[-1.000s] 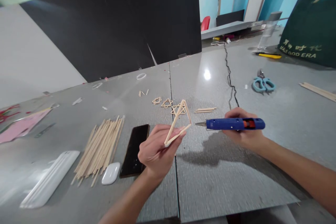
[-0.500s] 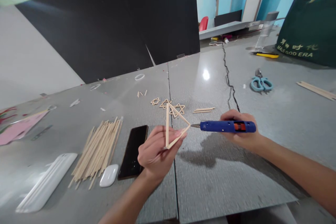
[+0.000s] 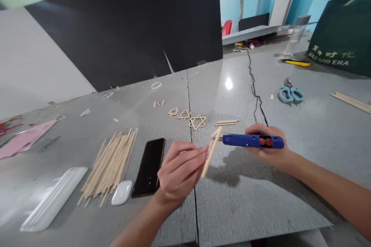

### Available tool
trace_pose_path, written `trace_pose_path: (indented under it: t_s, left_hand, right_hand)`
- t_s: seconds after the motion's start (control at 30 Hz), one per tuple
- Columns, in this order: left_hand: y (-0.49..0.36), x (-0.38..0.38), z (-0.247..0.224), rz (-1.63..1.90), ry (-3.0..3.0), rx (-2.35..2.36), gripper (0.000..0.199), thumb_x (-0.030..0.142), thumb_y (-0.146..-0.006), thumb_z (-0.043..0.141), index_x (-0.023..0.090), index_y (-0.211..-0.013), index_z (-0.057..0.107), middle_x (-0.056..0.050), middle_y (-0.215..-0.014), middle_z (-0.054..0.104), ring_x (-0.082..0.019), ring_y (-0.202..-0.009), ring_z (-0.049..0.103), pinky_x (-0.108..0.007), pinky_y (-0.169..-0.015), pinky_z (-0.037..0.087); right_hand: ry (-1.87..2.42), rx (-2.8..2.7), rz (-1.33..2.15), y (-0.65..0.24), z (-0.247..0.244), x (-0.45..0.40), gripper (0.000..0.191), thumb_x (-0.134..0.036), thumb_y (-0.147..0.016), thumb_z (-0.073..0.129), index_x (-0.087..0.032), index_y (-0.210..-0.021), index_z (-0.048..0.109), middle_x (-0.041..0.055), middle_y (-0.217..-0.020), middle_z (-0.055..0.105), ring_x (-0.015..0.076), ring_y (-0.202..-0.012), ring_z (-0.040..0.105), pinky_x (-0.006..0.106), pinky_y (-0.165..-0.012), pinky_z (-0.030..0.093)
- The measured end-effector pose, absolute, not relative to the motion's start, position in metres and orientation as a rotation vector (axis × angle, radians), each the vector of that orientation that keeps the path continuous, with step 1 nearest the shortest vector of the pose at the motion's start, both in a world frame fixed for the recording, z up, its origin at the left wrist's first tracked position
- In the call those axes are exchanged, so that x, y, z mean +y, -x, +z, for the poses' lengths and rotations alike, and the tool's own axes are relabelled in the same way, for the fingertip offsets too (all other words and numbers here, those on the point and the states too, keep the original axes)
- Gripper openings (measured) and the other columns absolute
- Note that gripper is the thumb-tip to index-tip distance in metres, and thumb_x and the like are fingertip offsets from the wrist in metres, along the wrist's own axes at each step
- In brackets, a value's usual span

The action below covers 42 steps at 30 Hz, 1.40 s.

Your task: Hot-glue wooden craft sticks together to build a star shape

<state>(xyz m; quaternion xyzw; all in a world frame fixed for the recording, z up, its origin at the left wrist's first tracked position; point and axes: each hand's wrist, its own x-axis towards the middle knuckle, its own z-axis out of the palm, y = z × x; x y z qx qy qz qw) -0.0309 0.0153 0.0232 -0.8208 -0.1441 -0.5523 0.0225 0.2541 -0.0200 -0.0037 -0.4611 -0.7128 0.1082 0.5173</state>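
Item 1: one stick frame (image 3: 212, 151), pale wood, seen nearly edge-on and tilted; located above the desk (image 3: 261, 208), pinched in the fingertips of your left grip (image 3: 180, 170).

Item 2: one glue gun (image 3: 246, 140), blue body, red part showing in an opening; your right grip (image 3: 266, 147) is clenched around it, its metal tip pointing left at the upper part of the frame; whether tip and wood touch, you cannot tell from this angle.

Item 3: three stick stars (image 3: 197, 125) of differing size, lying in a row beyond your left grip.

Item 4: short sticks (image 3: 227, 122), a small group, right of the largest star.

Item 5: long sticks (image 3: 108, 166), a loose bundle to your left.

Item 6: one phone (image 3: 148, 168), dark screen up, between the bundle and your left forearm; a small white case (image 3: 122, 193) just beside it.

Item 7: one long white case (image 3: 54, 199), left of the bundle.

Item 8: scissors (image 3: 291, 95), blue handles, beyond your right grip; farther off, a yellow and black cutter (image 3: 297, 62) near a dark green bag (image 3: 342, 34)
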Motion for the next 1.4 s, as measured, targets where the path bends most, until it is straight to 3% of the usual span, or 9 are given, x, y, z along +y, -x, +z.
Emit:
trace_pose_path:
  t_s: [0.17,0.7,1.2,1.4]
  left_hand:
    - [0.039,0.011,0.022,-1.553,2.603,-0.444,0.029,0.006,-0.093,0.080,0.018,-0.120,0.079,-0.008,-0.106,0.085,-0.023,-0.095,0.074,-0.038,-0.076,0.063]
    - [0.031,0.008,0.035,-1.413,2.475,-0.403,0.017,0.010,-0.093,0.081,0.022,-0.105,0.079,0.000,-0.097,0.085,-0.018,-0.080,0.070,-0.035,-0.072,0.058]
    - [0.029,0.005,0.039,-1.351,2.459,-0.408,0.018,0.009,-0.095,0.081,0.022,-0.107,0.079,0.002,-0.100,0.086,-0.016,-0.081,0.070,-0.035,-0.075,0.058]
    - [0.028,0.006,0.036,-1.494,2.458,-0.497,0.016,0.010,-0.091,0.086,0.021,-0.100,0.077,0.002,-0.091,0.085,-0.017,-0.080,0.069,-0.036,-0.077,0.056]
  right_hand:
    - [1.107,-1.722,0.248,-0.256,-0.005,-0.020,0.013,-0.020,-0.083,0.069,-0.028,-0.092,0.066,-0.0057,-0.064,0.066,0.0133,-0.046,0.055,0.027,-0.049,0.042]
    - [1.056,-1.780,0.165,-0.259,-0.012,-0.022,0.022,-0.015,-0.084,0.069,-0.030,-0.098,0.065,-0.0061,-0.070,0.070,0.0157,-0.049,0.063,0.028,-0.051,0.047]
    - [1.035,-1.841,0.134,-0.260,-0.014,-0.020,0.024,-0.014,-0.085,0.066,-0.031,-0.101,0.061,-0.0061,-0.072,0.068,0.0154,-0.052,0.063,0.028,-0.053,0.047]
    - [1.039,-1.839,0.135,-0.260,-0.010,-0.022,0.026,-0.011,-0.082,0.064,-0.030,-0.099,0.061,-0.0066,-0.071,0.068,0.0146,-0.051,0.061,0.027,-0.052,0.046]
